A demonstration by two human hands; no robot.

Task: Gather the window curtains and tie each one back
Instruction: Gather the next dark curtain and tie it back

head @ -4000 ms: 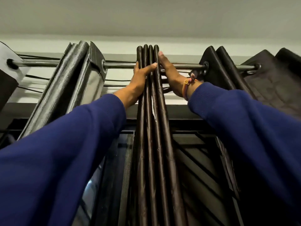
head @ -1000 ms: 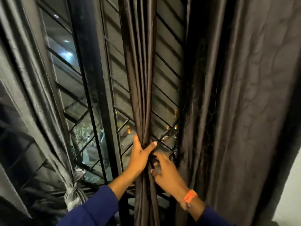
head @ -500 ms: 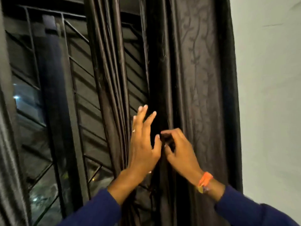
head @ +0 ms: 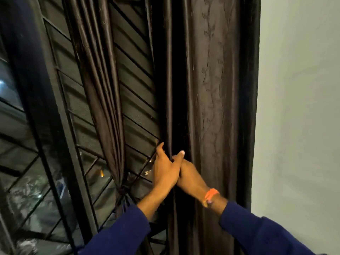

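Head view, looking along both blue sleeves toward the window: your left hand (head: 165, 172) and right hand (head: 191, 179) meet, touching each other, at the inner edge of the loose curtain (head: 217, 100), the wide dark panel hanging between the window grille (head: 134, 78) and the pale wall (head: 298, 107). Your left fingers (head: 159, 147) reach behind the leading fold while the thumb crosses its front, so that hand pinches the fold; your right hand lies just beside and partly under it, and whether its fingers have closed on cloth cannot be told, since they are hidden. The curtain's long axis runs vertically, top to bottom of the frame, and nearly all of its width lies to the right of your hands, toward the wall. The coming move probably turns on this: cloth must be drawn from the right toward the pinched edge, and your right hand, marked by the orange wristband (head: 211, 194), is the nearer one to sweep across it. To the left, well apart from the grip, the tied curtain (head: 103, 92) is already bunched and knotted low against the grille.
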